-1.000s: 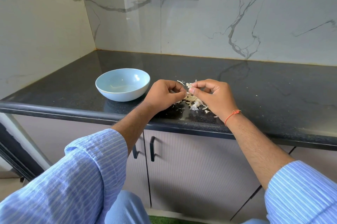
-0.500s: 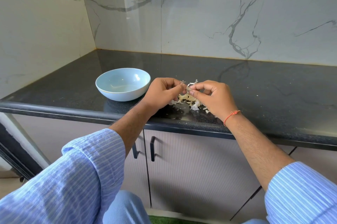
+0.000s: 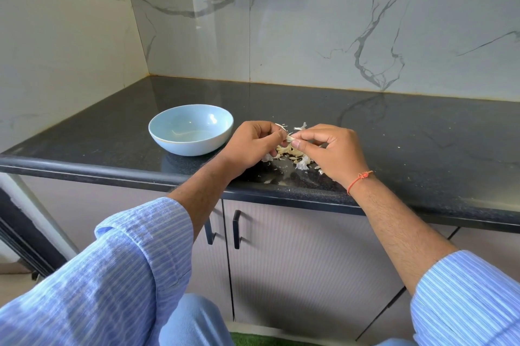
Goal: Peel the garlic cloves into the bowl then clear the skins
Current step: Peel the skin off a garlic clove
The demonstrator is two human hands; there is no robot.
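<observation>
Now our left hand (image 3: pixel 249 146) and right hand (image 3: pixel 332 150) pinch one garlic clove (image 3: pixel 289 137) at centre frame, fingertips curled tight to strip it. We work above the skins (image 3: pixel 302 164), beside the bowl (image 3: pixel 191 129), so scraps likely collect together.

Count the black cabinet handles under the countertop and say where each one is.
2: the left handle is partly hidden behind the left forearm; the right handle is beside it, on the next door. More may be hidden.

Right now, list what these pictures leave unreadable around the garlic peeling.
Head view only:
- small white garlic clove: mostly covered by the fingers of the left hand and right hand.
- pile of papery garlic skins: partly hidden under both hands.
- pale blue ceramic bowl: any cloves inside too small to tell.
</observation>
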